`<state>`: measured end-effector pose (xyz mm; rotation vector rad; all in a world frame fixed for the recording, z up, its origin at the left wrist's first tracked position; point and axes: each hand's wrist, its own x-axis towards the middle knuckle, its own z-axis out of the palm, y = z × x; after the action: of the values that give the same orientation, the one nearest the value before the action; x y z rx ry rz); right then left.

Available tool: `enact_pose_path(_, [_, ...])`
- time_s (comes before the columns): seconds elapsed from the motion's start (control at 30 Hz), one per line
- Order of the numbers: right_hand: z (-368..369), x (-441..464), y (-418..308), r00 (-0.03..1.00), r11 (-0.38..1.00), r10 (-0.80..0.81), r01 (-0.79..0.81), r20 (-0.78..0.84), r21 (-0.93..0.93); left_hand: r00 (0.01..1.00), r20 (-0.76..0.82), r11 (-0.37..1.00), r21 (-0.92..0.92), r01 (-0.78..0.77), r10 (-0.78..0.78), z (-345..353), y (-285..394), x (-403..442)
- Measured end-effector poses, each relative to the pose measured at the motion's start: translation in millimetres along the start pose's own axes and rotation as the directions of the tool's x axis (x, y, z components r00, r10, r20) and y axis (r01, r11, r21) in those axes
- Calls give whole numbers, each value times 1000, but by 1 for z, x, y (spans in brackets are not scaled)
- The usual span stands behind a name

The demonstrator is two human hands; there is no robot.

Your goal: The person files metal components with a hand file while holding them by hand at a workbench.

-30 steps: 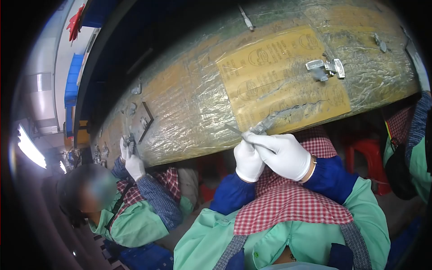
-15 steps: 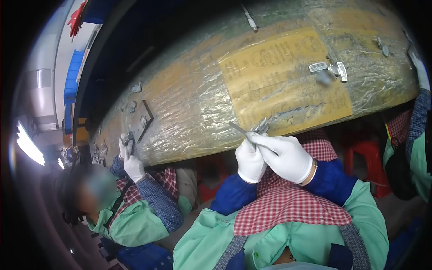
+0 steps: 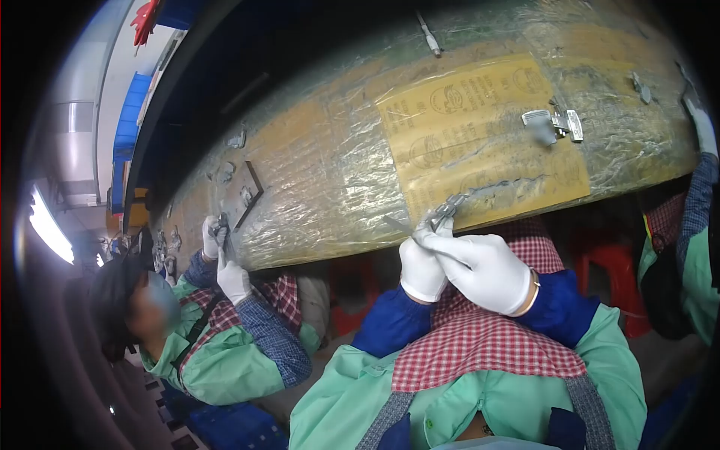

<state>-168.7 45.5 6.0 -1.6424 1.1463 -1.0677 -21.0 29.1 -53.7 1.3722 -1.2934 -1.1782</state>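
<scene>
Both my hands wear white gloves and meet at the table's near edge. My left hand is closed around a small grey metal part, which sticks up above the fingers. My right hand crosses over it, fingers pinched on a thin, flat, blade-like metal tool whose end points left. The fingers partly hide both things, and I cannot see exactly where the tool touches the part. Just beyond lies a sheet of brown printed paper under clear film, with grey smudges on it.
Shiny metal parts lie on the paper's right side, with another grey piece farther right. A white-tipped cable lies at the back. At left a co-worker's gloved hands hold a metal part near a dark angled bar. Red stools stand below.
The metal part stands slightly higher above my fingers, and my right hand has shifted a little right and down. The whole view has tilted slightly.
</scene>
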Motion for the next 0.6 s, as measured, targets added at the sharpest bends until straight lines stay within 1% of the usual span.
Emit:
enact_pose_path(0.03, [-5, 0, -7, 999, 998, -13, 15, 29, -58, 999, 4, 995, -89, 41, -41, 0, 6, 3])
enact_pose_path(0.07, [-13, -5, -16, 999, 983, -23, 28, 27, -179, 991, -66, 980, 166, -106, 118, 2, 14, 3])
enact_pose_path(0.13, [-25, -20, -18, 998, 920, -57, 46, -16, -389, 998, -56, 934, 357, -5, 27, -4, 37, 7])
enact_pose_path(0.17, [-29, -27, -16, 999, 879, -48, 36, -12, -476, 1000, -24, 890, 455, 21, -12, -5, 53, 8])
enact_pose_path(0.2, [-32, -29, -17, 999, 877, -43, 33, -10, -479, 1000, -23, 892, 451, 25, -16, -6, 51, 9])
enact_pose_path(0.27, [-35, -34, -19, 999, 852, -2, -17, -36, -523, 999, 43, 853, 520, -49, 31, -7, 46, 9])
enact_pose_path(0.3, [-35, -33, -17, 999, 847, -12, -9, -35, -531, 999, 46, 850, 526, -23, -1, -5, 53, 10])
enact_pose_path(0.33, [-35, -31, -14, 999, 846, -13, -9, -38, -533, 999, 48, 851, 525, -27, 2, -3, 53, 11])
enact_pose_path(0.4, [-33, -21, -10, 997, 782, -73, 54, -6, -622, 969, 98, 767, 595, -239, 226, -1, 52, 10])
enact_pose_path(0.43, [-31, -14, -10, 998, 771, -60, 43, -6, -635, 970, 97, 766, 598, -236, 223, 1, 52, 9])
enact_pose_path(0.5, [-23, 3, -7, 995, 739, -92, 43, -38, -673, 958, 116, 734, 621, -275, 261, 5, 52, 11])
enact_pose_path(0.53, [-23, 8, -4, 994, 740, -111, 65, -26, -670, 966, 131, 695, 673, -253, 224, 3, 55, 13])
enact_pose_path(0.57, [-25, 6, -7, 993, 738, -112, 63, -29, -671, 965, 134, 695, 672, -257, 227, 4, 55, 12])
enact_pose_path(0.6, [-27, 1, -12, 998, 720, -69, 40, -14, -692, 953, 145, 668, 685, -290, 265, 4, 53, 9])
